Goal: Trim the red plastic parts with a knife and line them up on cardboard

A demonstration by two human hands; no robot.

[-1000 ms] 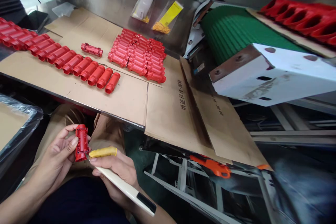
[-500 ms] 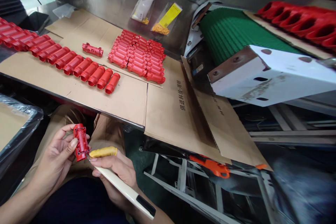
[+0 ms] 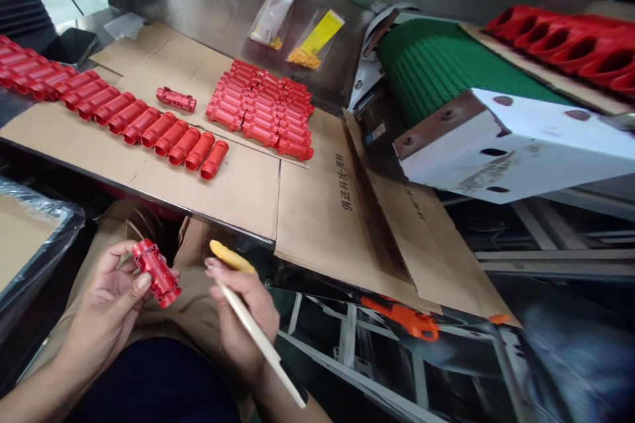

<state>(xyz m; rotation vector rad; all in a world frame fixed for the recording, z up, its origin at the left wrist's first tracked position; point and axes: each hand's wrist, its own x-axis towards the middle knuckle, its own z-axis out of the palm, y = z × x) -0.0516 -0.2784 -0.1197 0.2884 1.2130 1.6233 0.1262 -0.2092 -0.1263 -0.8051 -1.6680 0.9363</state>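
Observation:
My left hand holds a red plastic tubular housing over my lap, its thumb and fingers closed round one side. The housing is tilted, with its slotted, open side facing up. In my right hand is a slim knife with a cream handle and a dark butt end, gripped like a pen. The blade tip is too blurred to make out. A yellow finger cot covers one finger of this hand. Hand and knife are apart from the housing, to its right.
A long row of red housings lies on cardboard, beside a stacked block of them and a single one. Behind are two plastic bags. A green conveyor stands right; a plastic-lined bin, left.
My right hand has drawn the knife away from the housing, to the right. My left hand has turned the housing so that its lower end swings right.

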